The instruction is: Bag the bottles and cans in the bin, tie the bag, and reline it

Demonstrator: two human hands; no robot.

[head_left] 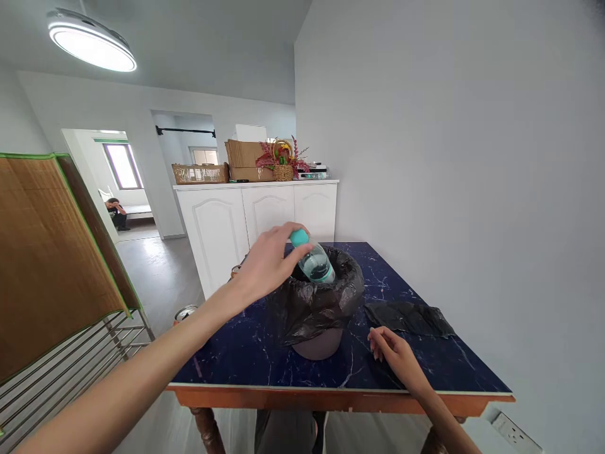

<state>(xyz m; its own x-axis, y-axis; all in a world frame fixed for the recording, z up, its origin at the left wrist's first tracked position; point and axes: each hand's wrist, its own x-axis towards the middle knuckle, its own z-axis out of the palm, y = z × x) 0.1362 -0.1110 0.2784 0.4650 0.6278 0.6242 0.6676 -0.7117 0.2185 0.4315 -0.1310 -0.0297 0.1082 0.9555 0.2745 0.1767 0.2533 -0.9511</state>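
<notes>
A dark marbled table (246, 353) carries a small bin (317, 343) lined with a black bag (312, 302). The left hand (267, 261) grips a bottle (316, 263) by its teal cap (299, 238), tilted base-down over the bin's mouth. The right hand (394, 354) rests loosely curled and empty on the tabletop, near a folded bag (409, 317).
</notes>
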